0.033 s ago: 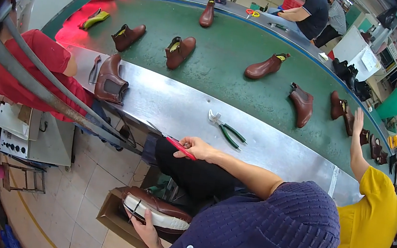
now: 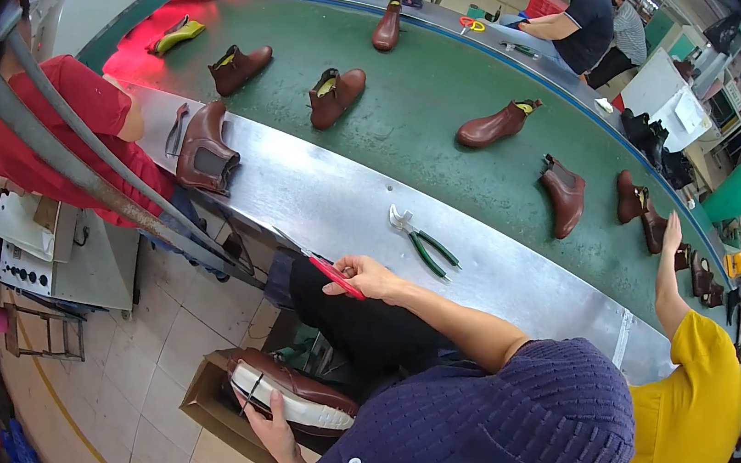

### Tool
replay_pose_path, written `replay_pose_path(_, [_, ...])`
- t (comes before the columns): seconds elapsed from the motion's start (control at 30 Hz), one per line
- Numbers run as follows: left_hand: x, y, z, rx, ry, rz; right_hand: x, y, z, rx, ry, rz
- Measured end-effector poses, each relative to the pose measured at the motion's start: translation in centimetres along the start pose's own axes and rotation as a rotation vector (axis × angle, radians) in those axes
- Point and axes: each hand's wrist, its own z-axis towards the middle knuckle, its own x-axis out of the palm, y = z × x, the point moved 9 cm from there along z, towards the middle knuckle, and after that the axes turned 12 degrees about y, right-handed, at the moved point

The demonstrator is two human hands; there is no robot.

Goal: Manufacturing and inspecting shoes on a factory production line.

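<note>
My right hand (image 2: 363, 276) is closed around red-handled scissors (image 2: 333, 275), their thin metal end pointing up and left over my dark-clothed lap. Lower down, my left hand (image 2: 277, 428) grips a brown leather boot (image 2: 288, 379), which lies on its side with its pale underside turned toward me. A thin dark strip crosses that underside near my fingers; what it is, I cannot tell. On the metal ledge (image 2: 320, 190) beyond my right hand rest green-handled pincers (image 2: 425, 243), jaws toward the belt.
Several brown boots (image 2: 336, 98) stand or lie on the green belt (image 2: 403, 120). Another boot (image 2: 205, 151) is on the ledge, near a person in red (image 2: 58, 138). A person in yellow (image 2: 686, 409) reaches over the belt at right. A cardboard box (image 2: 215, 407) sits beneath my boot.
The hand of the person in yellow has shifted slightly right over the belt. My hands, the boot and the scissors stay practically where they were.
</note>
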Motion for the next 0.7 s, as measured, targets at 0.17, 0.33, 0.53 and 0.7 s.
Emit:
replay_pose_path(0.17, [0.2, 0.5, 0.3, 0.019, 0.016, -0.030, 0.0, 0.1, -0.3, -0.011, -0.010, -0.034])
replay_pose_path(0.33, [-0.5, 1.2, 0.2, 0.013, -0.008, 0.018, 0.4, -0.6, -0.1, 0.010, 0.009, -0.106])
replay_pose_path(0.53, [0.3, 0.2, 0.4, 0.007, -0.033, 0.029, 2.8, 3.0, -3.4, 0.138, 0.095, -0.038])
replay_pose_path(0.7, [1.7, 1.2, -0.4, 0.065, -0.162, -0.084, 9.5, 4.3, -8.3, 0.220, 0.641, -0.039])
